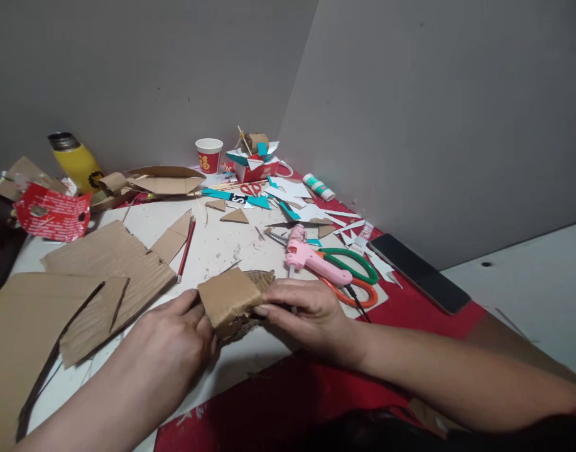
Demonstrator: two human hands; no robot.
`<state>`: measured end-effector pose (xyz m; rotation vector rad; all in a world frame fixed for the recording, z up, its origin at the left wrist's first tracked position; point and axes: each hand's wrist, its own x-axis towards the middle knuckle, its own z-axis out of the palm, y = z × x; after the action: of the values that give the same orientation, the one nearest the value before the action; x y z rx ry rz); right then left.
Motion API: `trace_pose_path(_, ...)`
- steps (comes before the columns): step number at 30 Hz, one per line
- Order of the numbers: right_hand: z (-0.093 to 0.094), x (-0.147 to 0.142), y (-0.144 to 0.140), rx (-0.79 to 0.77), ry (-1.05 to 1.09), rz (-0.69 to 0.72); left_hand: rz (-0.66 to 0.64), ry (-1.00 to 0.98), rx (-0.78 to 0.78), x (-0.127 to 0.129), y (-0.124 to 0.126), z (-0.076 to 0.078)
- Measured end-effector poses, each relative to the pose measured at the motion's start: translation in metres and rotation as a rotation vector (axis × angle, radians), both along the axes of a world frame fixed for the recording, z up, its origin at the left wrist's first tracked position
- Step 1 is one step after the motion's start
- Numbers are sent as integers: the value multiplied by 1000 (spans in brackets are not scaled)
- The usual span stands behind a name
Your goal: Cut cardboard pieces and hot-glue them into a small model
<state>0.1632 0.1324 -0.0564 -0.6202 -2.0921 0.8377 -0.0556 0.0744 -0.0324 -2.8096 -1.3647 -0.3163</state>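
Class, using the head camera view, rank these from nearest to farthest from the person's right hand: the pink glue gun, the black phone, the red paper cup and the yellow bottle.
From the right hand:
1. Pink glue gun, just beyond the hand.
2. Black phone, off to the right on the red cloth.
3. Red paper cup, at the back by the wall.
4. Yellow bottle, far back left.

Head camera, looking forward-down, close over cluttered table (231,245) corner.

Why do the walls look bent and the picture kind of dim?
In the head view, the wide lens bows the grey wall and stretches the edges; light is soft and dim, with faint shadows under the left hand, right hand and cardboard piece; the phone shows a dull sheen, no glare.
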Motion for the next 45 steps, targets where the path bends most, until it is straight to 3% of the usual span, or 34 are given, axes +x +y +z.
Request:
trace_pose_path(6,-3,3,-1,114,-110,38,-9,-14,-61,-5,1,-3)
trace_pose_path(10,0,7,1,67,-209,94,28,-31,-115,-7,1,-2)
trace_pose_path(13,14,13,0,89,-394,95,8,-7,-55,-7,1,-2)
trace_pose_path(17,48,18,-3,312,-532,21,5,20,-10,-5,0,-5)
trace_pose_path(19,63,12,-1,460,-547,86,7,30,-15,-5,-1,-6)
trace_pose_path(22,75,-4,6,575,-648,299,11,2,1,-6,-2,-8)
trace_pose_path(27,68,-25,21,590,-794,401,-9,1,-9,-6,-4,-13)
trace_pose_path(34,52,-18,28,560,-672,411,1,24,-37,-3,-2,-10)
trace_pose_path(39,41,-15,33,618,-675,365,-19,-8,21,-3,0,-10)
trace_pose_path(45,38,-15,36,568,-537,433,-9,42,-47,-2,1,-8)
